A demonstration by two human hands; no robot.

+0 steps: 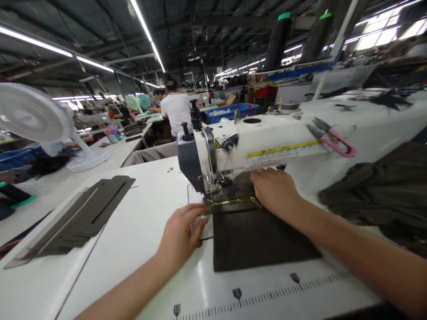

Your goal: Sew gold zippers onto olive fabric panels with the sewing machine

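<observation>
A dark olive fabric panel lies flat on the sewing machine bed. Along its far edge runs a zipper with gold-coloured teeth, passing beside the presser foot. My left hand rests left of the needle area, fingertips touching the left end of the zipper strip; a gap shows between thumb and index finger. Beyond the zipper, my right hand has curled fingers closed on a dark fabric piece under the machine arm. Its fingertips are partly hidden. The white sewing machine stands over the work.
Stacked grey-olive fabric pieces lie at left, near a white fan. Pink-handled thread snips sit against the machine arm. Dark cloth is heaped at right. A person in a white shirt sits ahead, near a blue crate.
</observation>
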